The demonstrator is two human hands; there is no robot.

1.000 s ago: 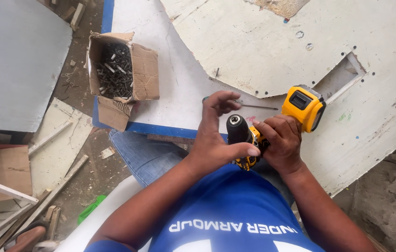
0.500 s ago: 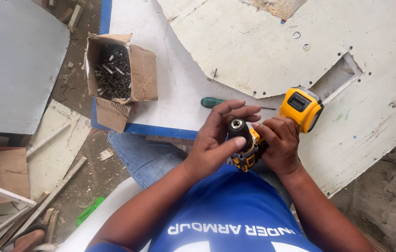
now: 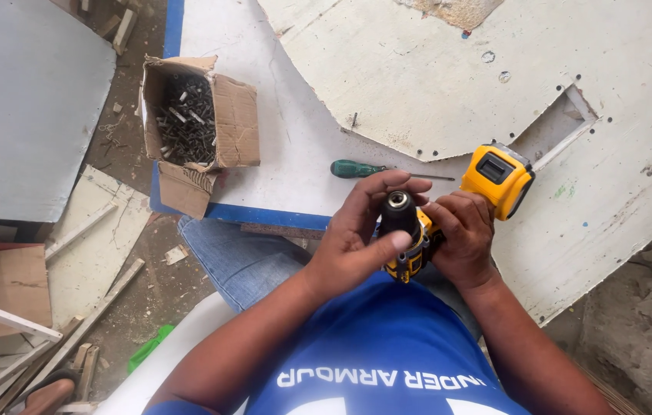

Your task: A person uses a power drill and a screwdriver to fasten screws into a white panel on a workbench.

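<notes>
left hand (image 3: 353, 242) wrapped round black chuck of yellow drill (image 3: 449, 211), held over lap at centre | right hand (image 3: 460, 234) clasped on drill body | green screwdriver (image 3: 364, 169) at 12 o'clock on white board (image 3: 280, 131), just beyond fingertips | cardboard box of screws (image 3: 191, 123) at 10 o'clock | forearms converge from 6 o'clock
</notes>
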